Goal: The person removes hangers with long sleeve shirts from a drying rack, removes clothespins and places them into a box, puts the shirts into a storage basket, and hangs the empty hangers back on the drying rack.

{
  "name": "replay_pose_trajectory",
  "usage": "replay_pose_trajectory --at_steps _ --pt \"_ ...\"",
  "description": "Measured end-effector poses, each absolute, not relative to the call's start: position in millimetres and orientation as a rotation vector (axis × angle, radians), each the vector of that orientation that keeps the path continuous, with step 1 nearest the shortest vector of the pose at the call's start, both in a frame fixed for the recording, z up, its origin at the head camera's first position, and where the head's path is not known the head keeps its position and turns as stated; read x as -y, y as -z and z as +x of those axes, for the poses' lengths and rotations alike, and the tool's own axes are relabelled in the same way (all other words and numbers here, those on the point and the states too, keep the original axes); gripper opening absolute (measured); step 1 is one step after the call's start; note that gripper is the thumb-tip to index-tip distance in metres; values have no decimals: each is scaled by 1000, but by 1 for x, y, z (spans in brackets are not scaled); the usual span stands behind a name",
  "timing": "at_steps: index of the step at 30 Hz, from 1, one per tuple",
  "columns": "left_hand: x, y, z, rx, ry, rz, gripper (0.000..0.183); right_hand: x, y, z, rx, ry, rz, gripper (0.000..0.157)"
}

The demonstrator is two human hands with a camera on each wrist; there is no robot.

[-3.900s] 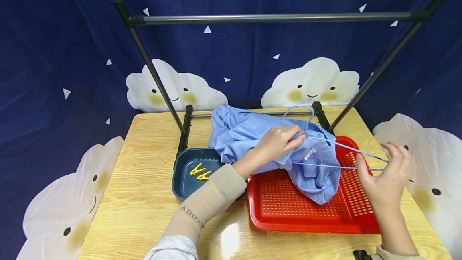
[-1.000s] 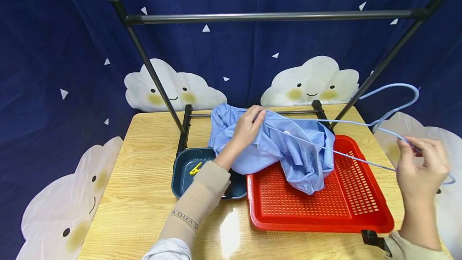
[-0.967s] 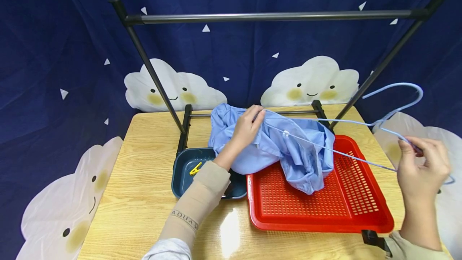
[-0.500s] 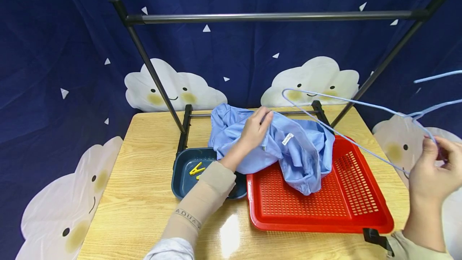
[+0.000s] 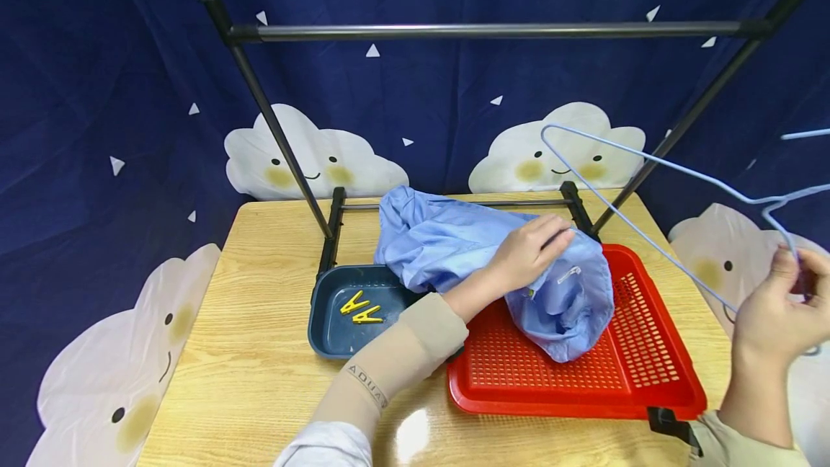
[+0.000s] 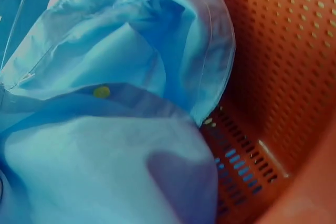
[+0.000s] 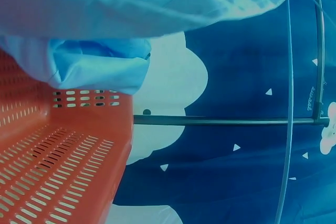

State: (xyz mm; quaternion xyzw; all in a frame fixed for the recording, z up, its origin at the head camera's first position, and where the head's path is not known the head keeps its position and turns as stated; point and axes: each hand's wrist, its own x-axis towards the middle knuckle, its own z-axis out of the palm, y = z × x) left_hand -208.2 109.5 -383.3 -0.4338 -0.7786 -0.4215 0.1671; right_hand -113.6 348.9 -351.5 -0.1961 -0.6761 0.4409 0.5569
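My left hand pinches the opening of a light blue shirt, close to its white label. The shirt lies bunched over the back of a red basket. In the left wrist view the shirt fills much of the picture, its opening gaping. At the right, my right hand grips a light blue wire hanger near the base of its hook. One end of the hanger points left above the shirt, apart from it; the hook runs past the right edge of the head view. The hanger's wire also crosses the right wrist view.
The red basket stands on the wooden table. Left of it, a dark blue tray holds yellow clothespins. A black rack with a metal crossbar rises at the back, before a dark blue curtain.
The hanger, earlier lying across the shirt with my left hand on it, has swung right and up, off the shirt, in my right hand. My left hand has moved right with the shirt's opening.
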Motion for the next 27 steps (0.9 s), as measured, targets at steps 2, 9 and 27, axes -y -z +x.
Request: replay_pose_trajectory --at_steps 2,9,27 --pt "-116 386 -206 2253 1172 -1283 18 -349 352 -113 1605 -1018 -456 17" --pt "-137 403 -201 2430 982 -1464 17 -348 354 -115 1611 -1015 -489 12" --pt "-181 456 -186 2938 -118 -1621 35 -334 349 -119 1594 -868 -424 17"
